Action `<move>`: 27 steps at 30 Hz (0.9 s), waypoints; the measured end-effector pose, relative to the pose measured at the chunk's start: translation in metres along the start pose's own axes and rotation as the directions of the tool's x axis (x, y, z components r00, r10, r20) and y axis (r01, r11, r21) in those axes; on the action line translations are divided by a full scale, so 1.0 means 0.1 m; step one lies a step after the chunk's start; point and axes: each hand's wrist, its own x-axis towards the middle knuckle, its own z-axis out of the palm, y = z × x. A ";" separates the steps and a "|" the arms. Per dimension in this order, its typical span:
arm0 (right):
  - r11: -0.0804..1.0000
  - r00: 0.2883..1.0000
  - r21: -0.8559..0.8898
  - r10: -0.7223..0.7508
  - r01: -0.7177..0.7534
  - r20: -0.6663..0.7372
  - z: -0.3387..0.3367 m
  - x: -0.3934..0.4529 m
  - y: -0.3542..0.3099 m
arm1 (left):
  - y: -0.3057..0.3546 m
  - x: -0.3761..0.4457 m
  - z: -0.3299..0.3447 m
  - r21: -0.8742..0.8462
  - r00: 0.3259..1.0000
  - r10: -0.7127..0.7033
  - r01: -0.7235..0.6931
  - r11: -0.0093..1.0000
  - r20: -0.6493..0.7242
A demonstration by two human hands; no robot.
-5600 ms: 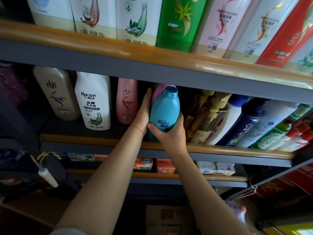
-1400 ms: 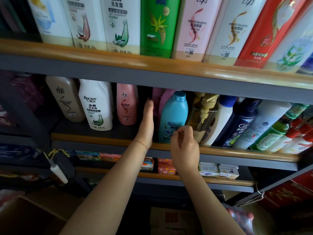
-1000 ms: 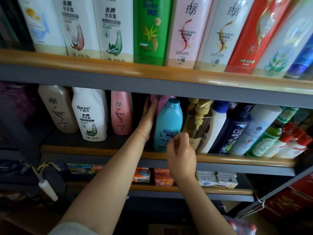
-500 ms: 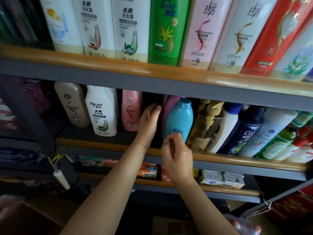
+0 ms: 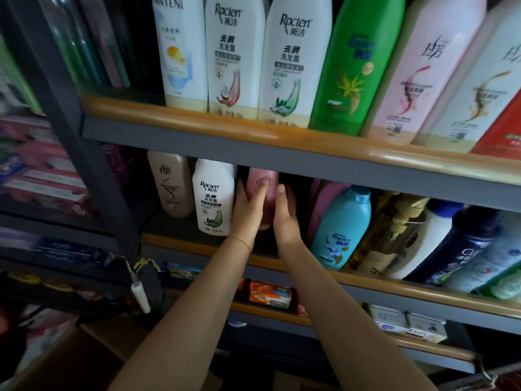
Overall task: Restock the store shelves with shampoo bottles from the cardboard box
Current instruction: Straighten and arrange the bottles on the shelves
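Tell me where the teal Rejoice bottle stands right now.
In the head view, the teal Rejoice bottle stands on the middle shelf, right of the right hand and left of the amber pump bottle.

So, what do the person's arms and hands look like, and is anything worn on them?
Both forearms are bare, with no sleeves in view and no gloves. The left hand has a thin reddish string around its wrist. The right hand shows no ring, watch or band. No markings are visible on either arm.

Head camera looks forward, slightly upward, close at the shelves (image 5: 282,162).
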 end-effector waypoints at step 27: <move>0.995 0.998 -0.091 0.030 -0.035 -0.048 -0.31 -0.49 0.05 | -0.12 -0.56 0.17 -0.050 0.974 0.082 -0.073 0.996 0.212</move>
